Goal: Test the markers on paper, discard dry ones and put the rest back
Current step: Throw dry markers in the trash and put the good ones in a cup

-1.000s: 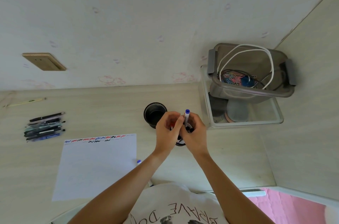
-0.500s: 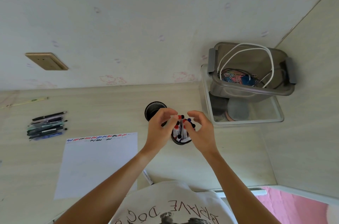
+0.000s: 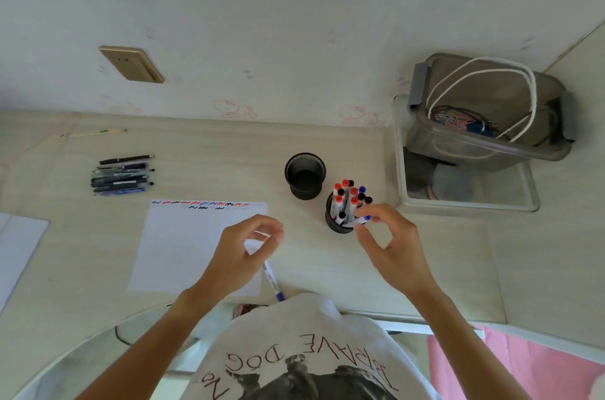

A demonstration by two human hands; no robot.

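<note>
Centrally, round black mesh pen cup [image 3: 334, 223] of red-, black- and blue-capped markers [image 3: 347, 200] beside an empty twin cup [image 3: 305, 175]; right hand [image 3: 389, 245] pinching blue-capped marker [image 3: 360, 220] at its rim, left hand [image 3: 244, 255] loosely curled, holding nothing, over scribbled white paper [image 3: 183, 245].

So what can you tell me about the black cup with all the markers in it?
The round black mesh pen cup stands upright on the pale wooden desk, right of the white paper sheet and near an empty black mesh cup. It is packed with white markers capped in red, black and blue, standing caps up. The right hand is at its rim, pinching a blue-capped marker that leans out of it.
</note>
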